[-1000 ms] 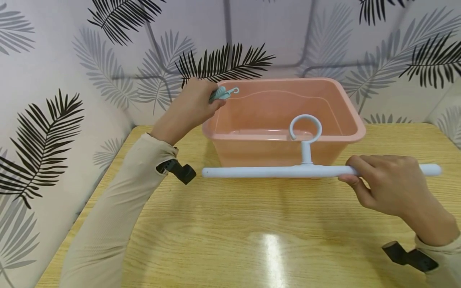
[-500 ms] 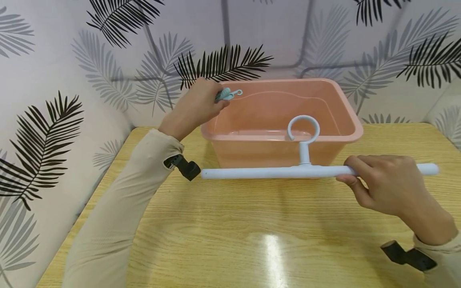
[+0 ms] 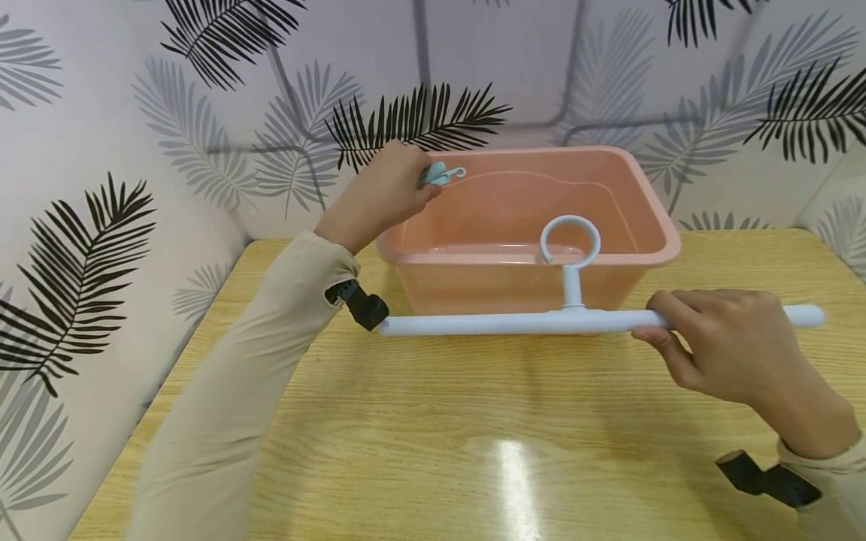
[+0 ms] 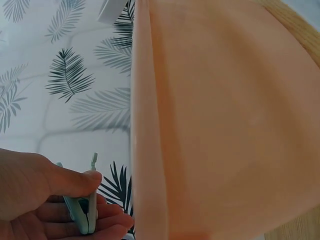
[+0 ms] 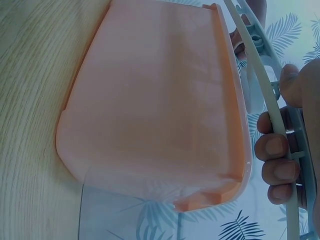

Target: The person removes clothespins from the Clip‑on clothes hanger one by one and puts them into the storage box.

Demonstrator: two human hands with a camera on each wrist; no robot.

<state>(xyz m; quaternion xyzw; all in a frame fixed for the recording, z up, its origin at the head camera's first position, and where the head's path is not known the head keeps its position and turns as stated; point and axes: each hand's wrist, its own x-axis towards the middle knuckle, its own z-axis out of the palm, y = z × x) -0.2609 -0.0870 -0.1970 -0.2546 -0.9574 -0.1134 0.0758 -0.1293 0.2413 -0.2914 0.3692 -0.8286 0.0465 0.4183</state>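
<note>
In the head view my left hand [image 3: 387,189] pinches a teal clothes peg [image 3: 441,176] with a small hook at its end, over the left end of a peach plastic tub [image 3: 534,289]. The left wrist view shows this peg [image 4: 89,216] between thumb and fingers. My right hand [image 3: 734,347] grips the right part of a light blue clothes hanger [image 3: 501,324], held level in front of the tub. The hanger's round hook [image 3: 571,219] points up. In the right wrist view, fingers [image 5: 274,146] curl round the hanger's slim lower bar [image 5: 261,75].
The tub stands near the back of a wood-grain table [image 3: 406,436], against a wall [image 3: 501,68] with a leaf pattern. Each wrist carries a black camera mount, the left mount [image 3: 365,306] appearing close to the hanger's left end.
My left hand has moved slightly right with the peg, further over the tub's left end. The right hand and the hanger have barely moved.
</note>
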